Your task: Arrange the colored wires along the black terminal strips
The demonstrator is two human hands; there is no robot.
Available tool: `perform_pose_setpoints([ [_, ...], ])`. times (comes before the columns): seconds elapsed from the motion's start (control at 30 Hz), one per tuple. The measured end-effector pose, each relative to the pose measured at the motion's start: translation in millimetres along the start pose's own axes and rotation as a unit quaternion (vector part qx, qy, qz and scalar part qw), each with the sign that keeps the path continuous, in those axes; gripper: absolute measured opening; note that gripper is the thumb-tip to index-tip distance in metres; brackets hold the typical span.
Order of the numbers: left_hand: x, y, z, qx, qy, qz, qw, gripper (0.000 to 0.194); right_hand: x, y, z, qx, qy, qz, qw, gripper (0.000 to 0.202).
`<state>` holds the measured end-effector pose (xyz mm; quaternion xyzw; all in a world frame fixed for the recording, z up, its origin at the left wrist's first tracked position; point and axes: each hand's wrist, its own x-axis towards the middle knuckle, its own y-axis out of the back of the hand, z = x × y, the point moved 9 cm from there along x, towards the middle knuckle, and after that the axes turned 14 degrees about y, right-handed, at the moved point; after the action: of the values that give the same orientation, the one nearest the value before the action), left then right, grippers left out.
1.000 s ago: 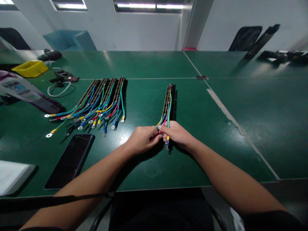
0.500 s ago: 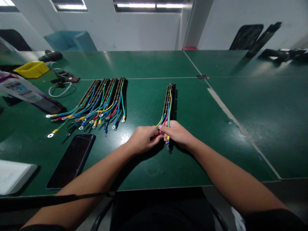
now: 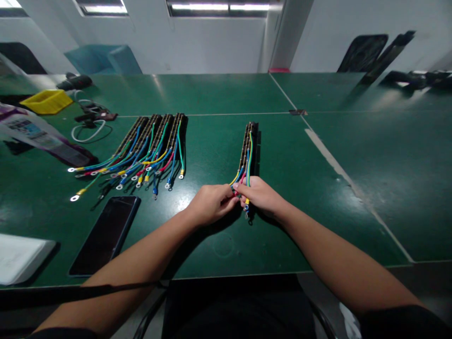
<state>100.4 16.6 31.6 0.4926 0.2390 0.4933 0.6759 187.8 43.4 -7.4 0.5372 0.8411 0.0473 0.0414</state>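
Observation:
A black terminal block point(image 3: 246, 146) lies lengthwise ahead of me, with coloured wires running from it toward my hands. My left hand point(image 3: 212, 203) is closed in a pinch on wires at the near end, a red one among them. Beside it, nearly touching, my right hand point(image 3: 260, 196) grips the same bunch, thumb across the wires. A green-yellow wire point(image 3: 250, 157) passes along the block into the right hand. Below that hand poke out ring lugs point(image 3: 246, 208) with yellow and blue sleeves. The fingers hide the wires' middle parts.
Several similar wired terminal blocks point(image 3: 155, 134) lie side by side to the left, ring lugs toward me. A phone point(image 3: 106, 235), a white box point(image 3: 24, 259), a plastic bottle point(image 3: 42, 136), a yellow tray point(image 3: 47, 102) and a cable point(image 3: 88, 133) are further left on the green table point(image 3: 339, 221).

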Motion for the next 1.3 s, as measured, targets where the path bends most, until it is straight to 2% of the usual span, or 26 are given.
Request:
perform_pose_setpoints([
  [0.23, 0.3, -0.6, 0.4, 0.041, 0.006, -0.006, 0.999, 0.029, 0.2, -1.5, -0.5, 0.011, 0.003, -0.006, 1.000, 0.019],
  [0.57, 0.2, -0.5, -0.3, 0.015, -0.002, 0.003, 1.000, 0.023, -0.2, -1.3, 1.4, 0.015, 0.000, -0.002, 1.000, 0.021],
  [0.8, 0.4, 0.2, 0.9, 0.032, 0.005, -0.002, 0.999, 0.029, 0.1, -2.6, 0.0, 0.021, 0.007, -0.007, 1.000, 0.019],
  [1.07, -0.3, -2.2, -3.1, -0.002, 0.001, 0.000, 1.000, 0.024, 0.3, 0.3, -0.3, -0.001, 0.004, 0.001, 1.000, 0.018],
  [1.3, 1.4, 0.3, 0.4, 0.029, 0.001, -0.001, 1.000, 0.030, 1.3, -1.5, 0.4, 0.006, 0.006, -0.004, 1.000, 0.018],
])
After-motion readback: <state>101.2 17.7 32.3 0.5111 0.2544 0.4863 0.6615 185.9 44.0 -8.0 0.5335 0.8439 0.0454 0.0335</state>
